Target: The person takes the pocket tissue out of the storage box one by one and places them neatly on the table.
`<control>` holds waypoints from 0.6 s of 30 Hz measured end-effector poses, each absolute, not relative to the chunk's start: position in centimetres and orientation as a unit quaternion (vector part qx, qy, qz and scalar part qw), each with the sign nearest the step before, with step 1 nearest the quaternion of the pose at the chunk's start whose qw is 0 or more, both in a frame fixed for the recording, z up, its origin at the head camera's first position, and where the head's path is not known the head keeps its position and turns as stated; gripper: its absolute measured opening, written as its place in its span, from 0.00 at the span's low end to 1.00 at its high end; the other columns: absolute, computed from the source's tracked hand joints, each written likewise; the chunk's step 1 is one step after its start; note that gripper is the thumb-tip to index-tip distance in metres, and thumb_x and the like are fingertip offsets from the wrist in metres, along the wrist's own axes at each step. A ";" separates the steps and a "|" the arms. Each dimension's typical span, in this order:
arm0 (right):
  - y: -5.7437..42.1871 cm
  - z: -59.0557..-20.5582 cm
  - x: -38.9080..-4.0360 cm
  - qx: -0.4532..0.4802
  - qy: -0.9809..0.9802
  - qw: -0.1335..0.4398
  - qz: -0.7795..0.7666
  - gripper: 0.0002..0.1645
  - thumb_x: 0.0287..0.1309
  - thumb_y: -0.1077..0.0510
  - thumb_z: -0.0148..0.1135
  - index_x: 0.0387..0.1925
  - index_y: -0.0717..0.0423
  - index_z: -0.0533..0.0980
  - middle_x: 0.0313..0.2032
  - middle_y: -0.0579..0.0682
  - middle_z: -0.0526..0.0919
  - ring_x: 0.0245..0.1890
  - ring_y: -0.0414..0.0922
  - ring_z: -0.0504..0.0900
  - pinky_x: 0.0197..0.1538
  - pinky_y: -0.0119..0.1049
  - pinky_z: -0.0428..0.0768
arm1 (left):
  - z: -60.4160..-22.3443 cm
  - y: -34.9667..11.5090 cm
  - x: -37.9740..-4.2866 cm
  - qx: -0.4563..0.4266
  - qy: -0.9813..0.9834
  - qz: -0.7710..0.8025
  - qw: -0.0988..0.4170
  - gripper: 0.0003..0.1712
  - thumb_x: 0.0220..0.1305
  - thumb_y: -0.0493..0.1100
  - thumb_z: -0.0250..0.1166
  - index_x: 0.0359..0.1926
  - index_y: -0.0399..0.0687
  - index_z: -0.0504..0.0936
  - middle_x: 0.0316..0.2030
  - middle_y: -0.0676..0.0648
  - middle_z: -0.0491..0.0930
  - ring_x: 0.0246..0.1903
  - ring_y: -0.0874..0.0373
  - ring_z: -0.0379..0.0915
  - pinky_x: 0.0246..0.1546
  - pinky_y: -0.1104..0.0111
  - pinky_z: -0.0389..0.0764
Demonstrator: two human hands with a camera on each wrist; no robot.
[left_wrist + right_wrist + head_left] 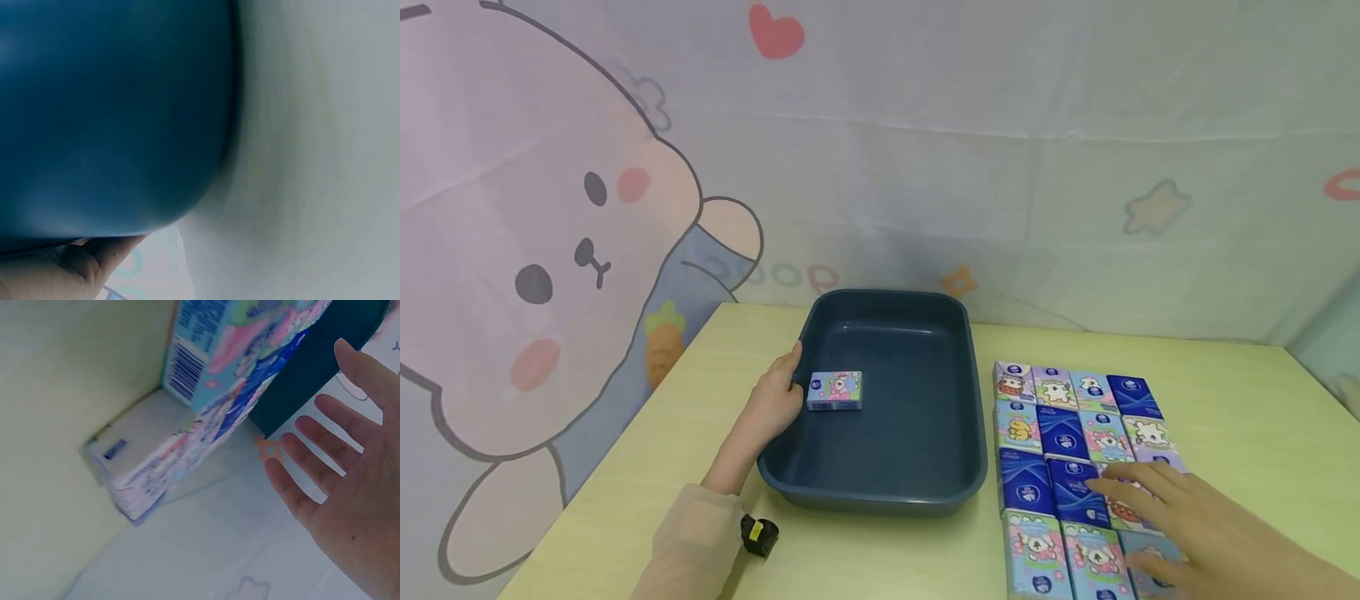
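Note:
A dark blue plastic basin [887,450] stands on the table, and my left hand [775,396] grips its left rim. In the left wrist view the basin's outer wall [112,125] fills much of the frame, with part of the left hand [69,269] at its edge. One small tissue pack [835,391] lies inside the basin near the left wall. Over the rows of tissue packs [1060,433] on the right hovers my right hand [1195,525]. Its fingers are spread with nothing between them, beside the packs [212,356] in the right wrist view.
A small black object with a yellow mark [760,535] sits by the left sleeve, near the basin's front left corner. Behind the pale table [1240,400] hangs a printed cloth [910,167] with a cartoon animal. The tissue packs form a close grid right of the basin.

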State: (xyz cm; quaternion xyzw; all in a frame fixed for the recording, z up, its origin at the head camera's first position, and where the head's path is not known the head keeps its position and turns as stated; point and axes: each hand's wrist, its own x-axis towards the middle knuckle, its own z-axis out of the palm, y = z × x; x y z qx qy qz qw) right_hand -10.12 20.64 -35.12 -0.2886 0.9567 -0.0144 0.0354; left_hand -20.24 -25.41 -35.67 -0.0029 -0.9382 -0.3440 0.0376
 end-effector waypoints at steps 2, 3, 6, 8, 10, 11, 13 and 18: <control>20.0 -34.4 -10.3 -0.289 0.957 0.030 -0.011 0.40 0.46 0.23 0.44 0.61 0.30 0.61 0.59 0.39 0.68 0.58 0.46 0.69 0.55 0.58 0.72 | -35.7 -25.4 -20.3 -0.003 -0.937 -0.346 0.038 0.35 0.62 0.33 0.42 0.70 0.42 0.47 0.69 0.38 0.52 0.68 0.42 0.49 0.64 0.47 0.59; 19.7 -34.0 -10.4 -0.292 0.956 0.022 -0.009 0.40 0.46 0.23 0.44 0.61 0.29 0.61 0.59 0.39 0.68 0.59 0.47 0.69 0.56 0.58 0.71 | -35.7 -25.4 -20.2 -0.003 -0.937 -0.346 0.038 0.35 0.62 0.33 0.42 0.70 0.41 0.47 0.69 0.38 0.52 0.68 0.42 0.49 0.64 0.47 0.59; 18.8 -33.0 -10.7 -0.314 0.950 0.004 -0.004 0.39 0.48 0.26 0.49 0.61 0.30 0.61 0.61 0.41 0.68 0.61 0.49 0.67 0.57 0.60 0.68 | -35.7 -25.4 -20.3 -0.005 -0.938 -0.345 0.040 0.35 0.62 0.33 0.42 0.70 0.41 0.46 0.69 0.37 0.53 0.68 0.41 0.49 0.64 0.47 0.59; 18.2 -32.5 -10.9 -0.339 0.941 -0.020 -0.002 0.38 0.49 0.29 0.53 0.62 0.31 0.61 0.61 0.40 0.68 0.61 0.49 0.67 0.57 0.59 0.69 | -35.7 -25.4 -20.3 -0.005 -0.938 -0.345 0.040 0.35 0.62 0.32 0.42 0.70 0.41 0.46 0.69 0.37 0.52 0.68 0.41 0.49 0.64 0.47 0.59; 17.6 -32.0 -11.1 -0.363 0.931 -0.043 0.000 0.37 0.49 0.34 0.57 0.62 0.31 0.61 0.61 0.39 0.69 0.60 0.47 0.69 0.56 0.58 0.71 | -35.7 -25.3 -20.3 -0.005 -0.937 -0.346 0.041 0.34 0.62 0.32 0.42 0.70 0.40 0.47 0.69 0.37 0.52 0.68 0.41 0.49 0.64 0.47 0.59; 17.3 -31.8 -11.3 -0.371 0.927 -0.052 0.001 0.38 0.49 0.35 0.58 0.63 0.31 0.61 0.61 0.39 0.69 0.60 0.46 0.69 0.55 0.57 0.72 | -35.7 -25.3 -20.3 -0.005 -0.937 -0.347 0.040 0.34 0.62 0.32 0.42 0.70 0.41 0.46 0.69 0.37 0.52 0.68 0.41 0.49 0.64 0.47 0.59; 16.6 -31.5 -11.7 -0.387 0.920 -0.062 0.003 0.39 0.49 0.37 0.60 0.63 0.31 0.59 0.61 0.38 0.68 0.60 0.45 0.69 0.55 0.55 0.73 | -35.7 -25.3 -20.3 -0.004 -0.937 -0.348 0.039 0.34 0.62 0.32 0.42 0.70 0.40 0.46 0.69 0.37 0.52 0.68 0.41 0.49 0.64 0.47 0.59; 15.0 -31.0 -13.0 -0.441 0.891 -0.110 0.005 0.41 0.47 0.42 0.63 0.64 0.35 0.60 0.63 0.38 0.66 0.60 0.45 0.70 0.56 0.53 0.73 | -35.7 -25.2 -20.3 0.000 -0.937 -0.347 0.037 0.34 0.62 0.32 0.42 0.70 0.41 0.46 0.69 0.37 0.52 0.68 0.41 0.49 0.64 0.46 0.59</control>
